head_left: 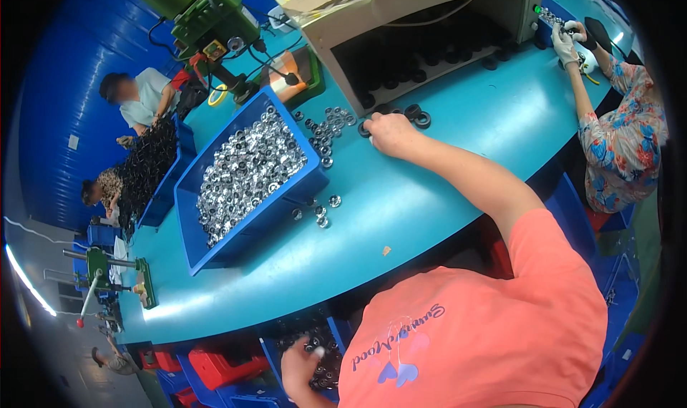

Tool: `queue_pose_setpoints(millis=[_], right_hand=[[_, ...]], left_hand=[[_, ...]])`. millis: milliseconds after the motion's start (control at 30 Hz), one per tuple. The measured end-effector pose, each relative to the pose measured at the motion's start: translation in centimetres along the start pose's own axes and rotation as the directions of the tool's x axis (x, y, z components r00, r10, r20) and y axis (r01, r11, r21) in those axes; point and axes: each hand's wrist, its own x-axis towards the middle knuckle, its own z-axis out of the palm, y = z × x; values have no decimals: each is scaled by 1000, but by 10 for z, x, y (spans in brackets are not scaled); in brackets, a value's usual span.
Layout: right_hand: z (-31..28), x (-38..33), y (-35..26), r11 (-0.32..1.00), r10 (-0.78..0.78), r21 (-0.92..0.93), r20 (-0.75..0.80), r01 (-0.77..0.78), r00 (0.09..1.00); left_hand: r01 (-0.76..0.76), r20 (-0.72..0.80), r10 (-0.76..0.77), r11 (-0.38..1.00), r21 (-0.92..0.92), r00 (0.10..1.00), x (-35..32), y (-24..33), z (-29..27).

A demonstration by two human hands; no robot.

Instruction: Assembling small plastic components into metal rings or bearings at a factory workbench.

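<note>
Reaching across the teal table (pixel 444 164), the right hand (pixel 392 134) rests knuckles-up with its fingers curled down onto a black ring (pixel 365 129) at the mouth of the beige machine (pixel 401 21); whether it pinches the ring or only presses it I cannot tell. More black rings (pixel 417 114) lie just beside the hand, touching or nearly so. The left hand (pixel 304 368) is low, below the table edge, closed loosely among small dark parts in a bin (pixel 315 351) there, and its hold is likewise unclear. With the two hands well apart and the eyes on only one, a ring could be nudged sideways into its neighbours, or knocked into the loose silver nuts (pixel 323 132) scattered between the hand and the blue tray (pixel 247 175), mixing the two kinds. That tray, heaped with nuts, sits close on the left and crowds any sweep of the forearm; a few strays (pixel 318 211) lie by its near corner, close enough to be brushed off the table. A green drill press (pixel 207 21) stands behind the tray, and a co-worker's gloved hand (pixel 565 43) works at the far right.
</note>
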Motion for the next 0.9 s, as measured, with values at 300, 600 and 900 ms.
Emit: queue_pose_setpoints(millis=[300, 600, 900], right_hand=[[-42, -85, -60, 840, -406, 242, -314, 486, 858], [-38, -122, -79, 609, -438, 698, -100, 377, 893], [28, -66, -93, 748, -431, 526, -77, 404, 899]], left_hand=[[-631, -535, 355, 261, -731, 767, 119, 219, -37], [-357, -392, 441, -165, -920, 807, 162, 259, -21], [-366, -395, 268, -152, -918, 879, 122, 213, -21]])
